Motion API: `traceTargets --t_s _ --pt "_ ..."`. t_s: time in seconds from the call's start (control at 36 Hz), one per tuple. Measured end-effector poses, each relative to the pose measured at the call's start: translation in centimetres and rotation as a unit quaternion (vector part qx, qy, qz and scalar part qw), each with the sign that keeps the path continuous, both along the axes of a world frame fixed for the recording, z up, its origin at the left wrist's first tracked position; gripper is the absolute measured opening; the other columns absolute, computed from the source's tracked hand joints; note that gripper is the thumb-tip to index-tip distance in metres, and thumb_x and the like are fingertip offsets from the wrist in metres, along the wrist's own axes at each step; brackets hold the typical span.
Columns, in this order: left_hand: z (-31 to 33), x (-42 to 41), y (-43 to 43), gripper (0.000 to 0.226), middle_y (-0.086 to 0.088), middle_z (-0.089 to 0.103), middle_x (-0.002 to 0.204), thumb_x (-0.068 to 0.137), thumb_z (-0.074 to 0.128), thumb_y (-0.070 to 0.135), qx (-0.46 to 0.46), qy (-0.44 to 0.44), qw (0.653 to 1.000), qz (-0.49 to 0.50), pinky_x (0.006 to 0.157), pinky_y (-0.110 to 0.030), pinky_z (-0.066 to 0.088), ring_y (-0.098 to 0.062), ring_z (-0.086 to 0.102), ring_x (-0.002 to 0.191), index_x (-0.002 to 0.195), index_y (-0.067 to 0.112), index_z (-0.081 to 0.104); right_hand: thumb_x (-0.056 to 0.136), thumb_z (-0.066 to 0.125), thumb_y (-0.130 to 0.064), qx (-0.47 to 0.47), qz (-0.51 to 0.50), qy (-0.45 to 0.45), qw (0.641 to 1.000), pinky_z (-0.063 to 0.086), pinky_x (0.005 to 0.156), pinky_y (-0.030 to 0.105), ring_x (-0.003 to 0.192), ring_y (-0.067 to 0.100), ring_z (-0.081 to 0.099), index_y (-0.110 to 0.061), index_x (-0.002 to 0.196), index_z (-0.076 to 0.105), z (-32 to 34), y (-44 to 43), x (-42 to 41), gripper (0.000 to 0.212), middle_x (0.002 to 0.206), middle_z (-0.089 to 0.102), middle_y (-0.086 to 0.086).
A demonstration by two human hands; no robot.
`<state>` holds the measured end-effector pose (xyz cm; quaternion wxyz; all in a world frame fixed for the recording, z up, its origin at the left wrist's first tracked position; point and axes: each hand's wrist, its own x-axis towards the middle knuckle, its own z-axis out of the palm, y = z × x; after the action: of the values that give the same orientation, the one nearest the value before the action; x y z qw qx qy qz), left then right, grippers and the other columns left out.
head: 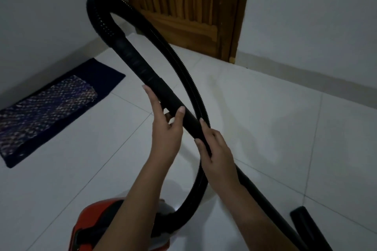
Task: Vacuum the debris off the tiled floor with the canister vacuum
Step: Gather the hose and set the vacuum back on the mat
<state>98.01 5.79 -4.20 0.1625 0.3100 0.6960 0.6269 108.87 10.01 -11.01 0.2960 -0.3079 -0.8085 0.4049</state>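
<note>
While the canister (90, 219) is sitting at six o'clock, the left grip (165, 128) and right grip (217, 156) are both clasping the tube (138, 63), its hose (184, 68) arching toward eleven o'clock.

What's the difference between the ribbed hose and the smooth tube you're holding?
The ribbed hose is corrugated and curves in a big loop from the red canister; the smooth tube is plain and nearly straight. The left hand and right hand both grip the smooth tube, not the ribbed hose. Both are black and join at the top bend.
</note>
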Motion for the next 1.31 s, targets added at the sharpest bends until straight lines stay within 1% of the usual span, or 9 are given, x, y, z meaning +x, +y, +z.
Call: traceTargets --t_s 0.08,0.14,0.28,0.5,0.67,0.78,0.89,1.14,1.31 --pt "-2.4 -1.7 0.4 0.082 0.001 0.037 0.147 0.098 0.047 0.019 0.031 0.005 0.999 0.016 0.084 -0.002 0.046 -0.009 0.054 0.117 0.145 0.043 -0.015 0.100 0.032 -0.044 0.015 0.064 -0.010 0.998 0.038 0.066 0.008 0.080 -0.005 0.049 -0.039 0.148 0.019 -1.4 1.3 -1.1 0.050 0.102 0.049 -0.017" --pt "-3.8 -2.5 0.7 0.079 -0.005 0.037 0.148 0.098 0.046 0.019 0.056 0.022 0.998 0.021 0.086 -0.006 0.047 -0.016 0.054 0.120 0.146 0.042 -0.014 0.102 0.031 -0.037 0.003 0.103 -0.011 0.995 0.039 0.070 0.006 0.084 -0.006 0.049 -0.041 0.147 0.017 -2.2 2.1 -1.4 0.048 0.103 0.048 -0.021" --pt "-5.9 -3.5 0.8 0.076 -0.011 0.037 0.149 0.099 0.044 0.019 0.093 0.047 0.994 0.015 0.090 -0.009 0.047 -0.019 0.052 0.124 0.148 0.037 -0.011 0.100 0.028 -0.046 -0.169 0.137 0.063 0.974 0.024 0.106 0.004 0.132 -0.011 0.035 -0.040 0.145 0.032 -3.2 4.0 -1.6 0.045 0.145 0.039 -0.023" --pt "-6.5 -3.5 -2.4 0.077 -0.014 0.030 0.152 0.098 0.046 0.017 0.117 0.083 0.990 0.012 0.111 -0.046 0.039 -0.027 0.047 0.130 0.149 0.034 -0.009 0.101 0.026 -0.048 -0.249 0.102 -0.003 0.963 0.015 0.106 0.015 0.142 0.000 0.023 -0.034 0.150 0.024 -6.5 5.9 -2.5 0.051 0.155 0.023 -0.019" --pt "-6.2 -2.9 -4.0 0.078 -0.015 0.031 0.151 0.098 0.047 0.015 0.108 0.084 0.990 0.018 0.110 -0.047 0.039 -0.026 0.049 0.127 0.150 0.034 -0.009 0.104 0.030 -0.034 -0.238 0.104 -0.036 0.965 0.017 0.111 0.020 0.144 0.009 0.023 -0.027 0.153 0.016 -7.0 5.5 -3.2 0.051 0.158 0.020 -0.009" --pt "-6.3 -2.7 -4.3 0.078 -0.013 0.030 0.152 0.098 0.046 0.015 0.109 0.085 0.990 0.023 0.110 -0.047 0.039 -0.027 0.050 0.127 0.149 0.034 -0.010 0.103 0.038 -0.026 -0.249 0.084 0.024 0.964 0.032 0.103 0.019 0.119 0.009 0.050 -0.025 0.150 0.029 -6.4 5.0 -3.3 0.048 0.139 0.050 -0.004" --pt "-6.0 -2.3 -4.3 0.078 -0.004 0.027 0.154 0.098 0.045 0.016 0.104 0.075 0.992 0.016 0.110 -0.041 0.039 -0.021 0.050 0.125 0.147 0.037 -0.011 0.099 0.049 -0.025 -0.245 0.084 0.086 0.962 0.043 0.106 0.034 0.109 0.015 0.061 -0.029 0.143 0.042 -5.5 4.4 -3.0 0.045 0.118 0.064 0.003" --pt "-4.4 -1.1 -2.7 0.078 -0.006 0.033 0.150 0.098 0.047 0.019 0.119 0.062 0.991 0.003 0.105 -0.034 0.045 -0.024 0.046 0.128 0.147 0.040 -0.010 0.083 0.052 -0.053 -0.201 0.135 0.079 0.967 0.051 0.068 0.011 0.099 0.003 0.064 -0.037 0.144 0.033 -2.3 3.5 -0.8 0.066 0.126 0.056 -0.004" --pt "-4.2 -0.4 -2.0 0.079 -0.009 0.031 0.151 0.097 0.048 0.022 0.121 0.062 0.991 -0.013 0.109 -0.045 0.041 -0.024 0.043 0.133 0.147 0.041 -0.010 0.064 0.079 -0.039 -0.191 0.188 0.051 0.962 0.051 0.093 0.026 0.115 0.013 0.058 -0.048 0.143 0.023 -1.8 4.0 -0.6 0.097 0.132 0.052 -0.001"
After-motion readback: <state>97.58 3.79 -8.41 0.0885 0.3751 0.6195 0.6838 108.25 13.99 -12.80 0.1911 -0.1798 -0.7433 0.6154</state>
